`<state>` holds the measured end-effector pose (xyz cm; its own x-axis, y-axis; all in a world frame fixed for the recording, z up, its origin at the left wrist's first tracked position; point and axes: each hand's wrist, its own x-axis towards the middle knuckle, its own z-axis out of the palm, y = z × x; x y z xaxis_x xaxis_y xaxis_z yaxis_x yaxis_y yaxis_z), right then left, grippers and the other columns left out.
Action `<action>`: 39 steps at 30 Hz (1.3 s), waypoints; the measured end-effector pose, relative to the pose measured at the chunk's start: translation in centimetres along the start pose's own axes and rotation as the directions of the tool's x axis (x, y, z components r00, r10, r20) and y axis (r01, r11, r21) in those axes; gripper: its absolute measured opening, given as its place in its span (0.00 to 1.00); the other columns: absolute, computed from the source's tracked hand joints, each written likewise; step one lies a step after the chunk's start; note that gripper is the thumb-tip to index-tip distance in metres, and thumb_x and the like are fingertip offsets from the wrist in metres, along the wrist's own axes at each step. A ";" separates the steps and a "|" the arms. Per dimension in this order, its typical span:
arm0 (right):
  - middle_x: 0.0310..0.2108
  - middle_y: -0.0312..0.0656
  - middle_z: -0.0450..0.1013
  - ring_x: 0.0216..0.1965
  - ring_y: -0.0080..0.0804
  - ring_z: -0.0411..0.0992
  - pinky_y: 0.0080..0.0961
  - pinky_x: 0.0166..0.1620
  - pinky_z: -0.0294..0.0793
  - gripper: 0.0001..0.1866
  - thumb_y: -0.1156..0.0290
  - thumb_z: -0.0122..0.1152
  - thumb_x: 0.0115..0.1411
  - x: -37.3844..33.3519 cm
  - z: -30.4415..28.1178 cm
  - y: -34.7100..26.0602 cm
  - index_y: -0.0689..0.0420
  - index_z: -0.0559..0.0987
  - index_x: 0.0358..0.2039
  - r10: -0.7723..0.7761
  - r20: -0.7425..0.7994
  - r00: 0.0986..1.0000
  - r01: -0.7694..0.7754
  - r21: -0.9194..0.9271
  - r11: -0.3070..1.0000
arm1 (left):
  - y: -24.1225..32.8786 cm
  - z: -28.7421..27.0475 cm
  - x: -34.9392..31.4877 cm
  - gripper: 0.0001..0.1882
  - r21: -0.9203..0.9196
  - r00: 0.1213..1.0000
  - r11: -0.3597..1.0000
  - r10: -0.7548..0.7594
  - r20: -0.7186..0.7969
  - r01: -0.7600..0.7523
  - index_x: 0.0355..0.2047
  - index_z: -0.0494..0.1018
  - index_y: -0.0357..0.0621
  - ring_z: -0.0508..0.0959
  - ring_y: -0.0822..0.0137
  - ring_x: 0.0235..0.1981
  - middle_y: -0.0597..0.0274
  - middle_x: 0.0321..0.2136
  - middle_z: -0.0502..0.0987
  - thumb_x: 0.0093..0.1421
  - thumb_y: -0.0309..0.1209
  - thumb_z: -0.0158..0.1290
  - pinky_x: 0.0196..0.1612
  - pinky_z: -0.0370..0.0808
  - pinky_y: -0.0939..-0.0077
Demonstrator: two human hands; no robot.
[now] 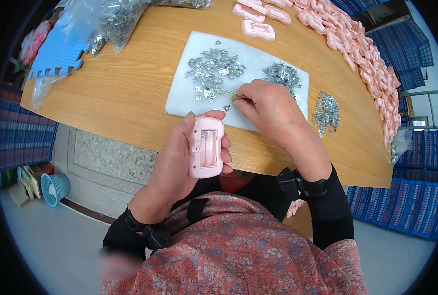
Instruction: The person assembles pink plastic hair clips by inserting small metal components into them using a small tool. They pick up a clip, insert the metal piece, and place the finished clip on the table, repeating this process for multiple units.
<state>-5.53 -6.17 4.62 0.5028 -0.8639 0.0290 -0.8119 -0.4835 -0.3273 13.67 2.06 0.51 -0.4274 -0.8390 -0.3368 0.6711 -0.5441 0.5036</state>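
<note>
In my left hand (pixel 172 157) lies a pale pink plastic casing (pixel 208 147), held upright with its open battery compartment facing up. Fingers wrap its right side and the thumb rests along the left. My right hand (pixel 273 110) is closed on thin metal tweezers (pixel 234 93), pointing left. Their tip is at the lower edge of a loose pile of small metal contact plates (pixel 214 69) on a white foam sheet (pixel 179 96). One single contact plate (pixel 227 107) lies apart, just above the casing. A denser pile of small metal parts (pixel 283 74) sits behind my right hand.
More small silvery parts (pixel 326 113) lie on the wooden table (pixel 130 93), right of the foam. Many pink casings (pixel 337 34) are heaped along the far right edge. Bags of metal parts (pixel 120 19) and a blue foam mat (pixel 56 46) are at the far left.
</note>
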 end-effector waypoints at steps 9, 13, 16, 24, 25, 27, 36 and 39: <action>0.25 0.33 0.69 0.27 0.16 0.65 0.19 0.31 0.66 0.08 0.71 0.65 0.58 -3.0 -1.0 -2.4 0.63 0.80 0.32 0.201 0.010 0.979 -0.150 0.702 0.696 | -0.1 0.3 0.5 0.30 -0.059 1.000 0.998 -0.028 0.012 0.028 0.58 0.64 0.40 0.80 0.62 0.30 0.54 0.33 0.77 0.72 0.50 0.28 0.33 0.82 0.63; 0.26 0.35 0.71 0.25 0.16 0.68 0.18 0.29 0.67 0.07 0.74 0.67 0.56 -3.6 0.1 -3.0 0.62 0.81 0.34 0.122 -0.097 0.988 -0.028 0.657 0.753 | -0.3 0.9 0.8 0.30 -0.093 0.999 0.995 -0.046 0.028 0.049 0.57 0.64 0.38 0.81 0.62 0.30 0.54 0.33 0.78 0.72 0.50 0.29 0.33 0.83 0.63; 0.27 0.38 0.73 0.24 0.24 0.72 0.22 0.29 0.72 0.06 0.75 0.67 0.55 -4.0 0.4 -3.3 0.60 0.81 0.33 0.099 -0.153 0.983 0.004 0.559 0.829 | -0.4 1.0 1.0 0.29 -0.096 0.998 0.994 -0.057 0.040 0.061 0.58 0.62 0.38 0.81 0.62 0.31 0.54 0.34 0.77 0.72 0.50 0.30 0.35 0.83 0.62; 0.26 0.40 0.73 0.26 0.39 0.74 0.29 0.29 0.75 0.10 0.77 0.67 0.51 -4.9 1.2 -2.6 0.58 0.81 0.36 -0.153 -0.337 0.929 0.229 0.200 0.953 | -0.7 1.7 1.3 0.30 -0.077 0.997 0.995 -0.071 -0.033 0.069 0.56 0.66 0.37 0.82 0.61 0.33 0.53 0.37 0.79 0.73 0.50 0.29 0.34 0.84 0.63; 0.26 0.40 0.73 0.26 0.37 0.74 0.28 0.29 0.75 0.11 0.77 0.66 0.51 -5.2 1.1 -2.4 0.58 0.81 0.37 -0.120 -0.327 0.937 0.204 0.236 0.950 | -0.7 1.6 1.4 0.30 -0.077 0.998 0.995 -0.065 -0.009 0.064 0.56 0.66 0.38 0.82 0.62 0.33 0.53 0.37 0.79 0.73 0.50 0.29 0.34 0.84 0.63; 0.27 0.41 0.74 0.26 0.34 0.74 0.27 0.30 0.75 0.13 0.77 0.66 0.53 -5.6 1.2 -2.3 0.60 0.80 0.40 0.027 -0.314 0.949 0.100 0.380 0.919 | -0.9 1.2 1.5 0.29 -0.077 0.998 0.995 -0.055 0.041 0.058 0.57 0.65 0.40 0.82 0.62 0.33 0.53 0.37 0.79 0.73 0.50 0.29 0.34 0.84 0.63; 0.28 0.40 0.72 0.25 0.26 0.73 0.22 0.29 0.72 0.07 0.76 0.65 0.58 -6.2 0.0 -2.4 0.62 0.78 0.37 0.166 -0.189 0.968 -0.040 0.537 0.843 | -1.2 2.2 1.6 0.28 0.063 1.000 0.998 -0.010 0.025 0.008 0.60 0.62 0.43 0.81 0.64 0.33 0.56 0.36 0.78 0.73 0.50 0.30 0.34 0.83 0.64; 0.29 0.41 0.72 0.25 0.29 0.73 0.24 0.29 0.72 0.06 0.77 0.65 0.56 -6.4 0.0 -2.2 0.59 0.79 0.35 0.097 -0.257 0.962 0.046 0.496 0.867 | -0.9 2.5 1.6 0.28 0.132 0.999 0.991 -0.010 0.037 0.005 0.61 0.61 0.43 0.81 0.65 0.34 0.57 0.37 0.77 0.73 0.50 0.31 0.34 0.84 0.65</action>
<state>-6.98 0.39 5.16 0.3286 -0.9137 0.2391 -0.5336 -0.3885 -0.7513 10.85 1.23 1.50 -0.4559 -0.8335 -0.3120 0.5833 -0.5446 0.6026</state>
